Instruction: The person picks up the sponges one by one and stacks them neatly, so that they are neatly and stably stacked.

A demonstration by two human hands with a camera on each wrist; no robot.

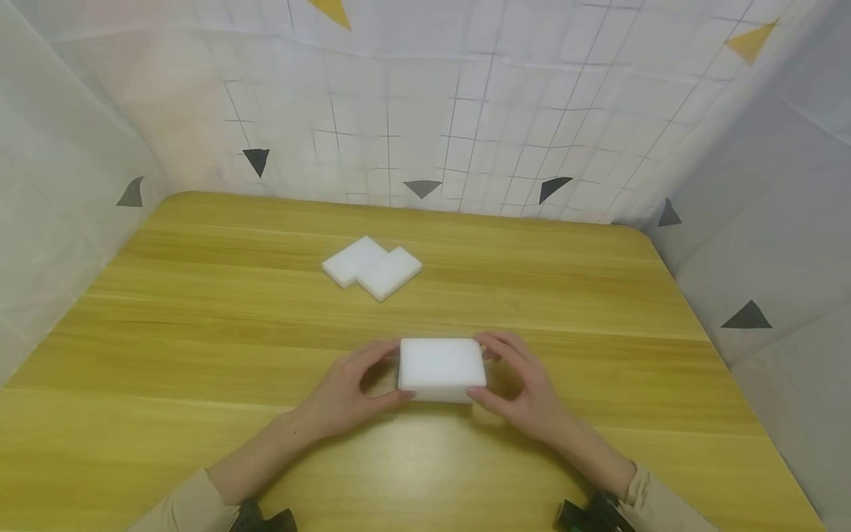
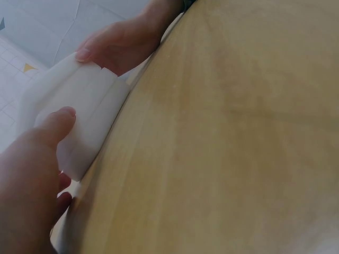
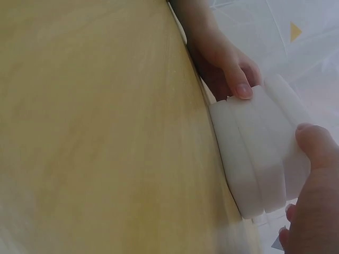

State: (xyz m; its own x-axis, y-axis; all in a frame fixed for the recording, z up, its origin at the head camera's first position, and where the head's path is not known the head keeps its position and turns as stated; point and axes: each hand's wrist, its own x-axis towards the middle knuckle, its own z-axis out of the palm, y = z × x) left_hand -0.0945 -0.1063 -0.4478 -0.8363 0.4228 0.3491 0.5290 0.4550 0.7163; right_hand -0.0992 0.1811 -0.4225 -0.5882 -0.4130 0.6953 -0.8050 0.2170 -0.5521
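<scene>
White blocks that look like sponges form a stack on the wooden table, near the middle of the head view. Three layers of the stack show in the right wrist view, with edges slightly out of line. My left hand grips its left end, thumb on the near face and fingers behind. At the opposite end my right hand holds it likewise, the thumb at the near right corner. The left thumb presses the side of the layers in the left wrist view. Fingers behind the stack are partly hidden.
Two more white sponges, a left one and a right one, lie farther back, the right one overlapping the other. White patterned curtains hang behind and beside the wooden table.
</scene>
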